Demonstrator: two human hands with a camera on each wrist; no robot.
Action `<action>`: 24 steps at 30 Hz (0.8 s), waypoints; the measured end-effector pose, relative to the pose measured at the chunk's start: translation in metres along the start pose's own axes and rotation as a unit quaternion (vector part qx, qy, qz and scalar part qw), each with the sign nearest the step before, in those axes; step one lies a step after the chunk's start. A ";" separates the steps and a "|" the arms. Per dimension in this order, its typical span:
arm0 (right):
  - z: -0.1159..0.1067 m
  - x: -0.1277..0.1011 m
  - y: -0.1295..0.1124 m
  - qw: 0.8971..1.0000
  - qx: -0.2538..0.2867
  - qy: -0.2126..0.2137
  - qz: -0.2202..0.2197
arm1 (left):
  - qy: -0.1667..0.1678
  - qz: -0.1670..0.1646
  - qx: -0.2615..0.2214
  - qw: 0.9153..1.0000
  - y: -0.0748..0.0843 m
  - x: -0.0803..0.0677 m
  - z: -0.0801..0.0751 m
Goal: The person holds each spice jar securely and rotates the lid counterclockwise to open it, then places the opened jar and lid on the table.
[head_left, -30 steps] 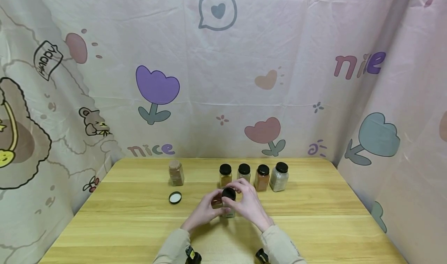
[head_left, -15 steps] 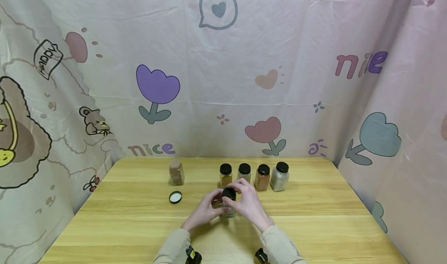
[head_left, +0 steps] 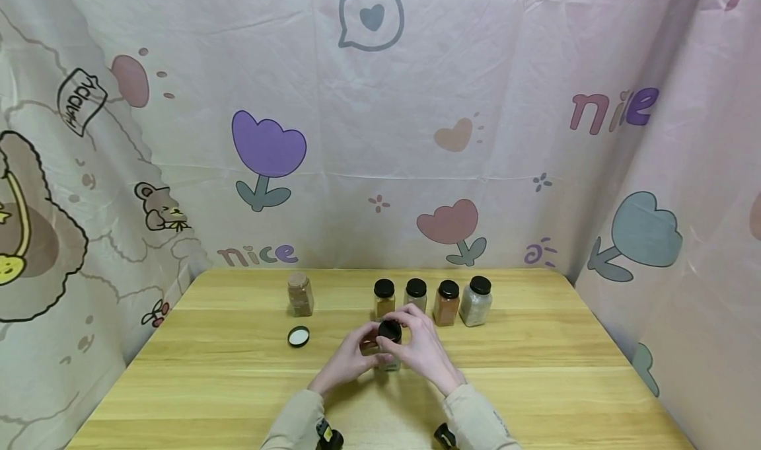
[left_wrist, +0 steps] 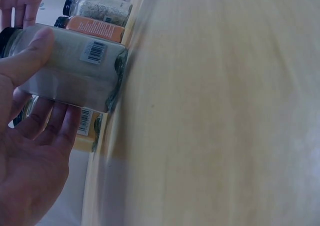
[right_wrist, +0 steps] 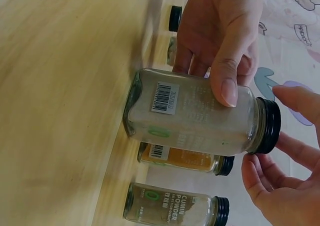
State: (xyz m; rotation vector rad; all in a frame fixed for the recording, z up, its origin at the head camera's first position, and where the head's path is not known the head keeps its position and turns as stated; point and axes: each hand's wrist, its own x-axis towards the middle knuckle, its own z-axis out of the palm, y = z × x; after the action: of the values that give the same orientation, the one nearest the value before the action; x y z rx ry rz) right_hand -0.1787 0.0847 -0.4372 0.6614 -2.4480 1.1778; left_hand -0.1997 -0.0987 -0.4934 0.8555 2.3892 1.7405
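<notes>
A glass spice jar (right_wrist: 195, 116) with pale greyish-brown powder and a black screw lid (right_wrist: 270, 126) stands upright at the middle of the table. My left hand (head_left: 351, 359) grips its body, thumb on the near side and fingers behind. Around the lid, thumb and fingertips of my right hand (head_left: 421, 344) pinch the rim from above. A barcode sticker (left_wrist: 93, 52) shows on the glass in the left wrist view. To the left lies a loose black lid (head_left: 298, 336), white inside up, in front of a lidless jar (head_left: 300, 296) of brown powder.
Behind my hands stands a row of black-lidded spice jars: a yellow one (head_left: 384, 298), a cumin powder jar (right_wrist: 172, 206), an orange-red one (head_left: 446, 303) and a larger whitish-grey one (head_left: 476, 302). A printed curtain (head_left: 357, 139) hangs behind the wooden table (head_left: 535, 371).
</notes>
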 end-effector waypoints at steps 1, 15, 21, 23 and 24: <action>0.000 0.000 0.000 1.000 0.001 0.001 0.001 | 0.000 -0.002 -0.001 1.000 0.000 0.000 0.000; -0.001 0.001 -0.001 1.000 0.007 -0.006 -0.006 | 0.000 -0.001 0.000 1.000 0.000 0.000 0.000; 0.000 0.001 0.001 1.000 0.009 -0.007 -0.024 | 0.001 0.011 0.001 1.000 -0.002 0.000 0.000; 0.001 0.001 0.002 1.000 0.005 -0.002 -0.029 | 0.001 0.009 0.000 1.000 -0.002 0.000 0.000; 0.001 0.000 0.002 1.000 0.005 0.001 -0.029 | 0.001 0.007 -0.001 1.000 -0.002 0.000 0.000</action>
State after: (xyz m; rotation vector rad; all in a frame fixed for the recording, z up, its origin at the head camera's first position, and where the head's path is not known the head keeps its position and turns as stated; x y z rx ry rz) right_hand -0.1804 0.0848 -0.4391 0.7298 -2.4063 1.1671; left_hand -0.2006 -0.0991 -0.4949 0.8734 2.3872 1.7495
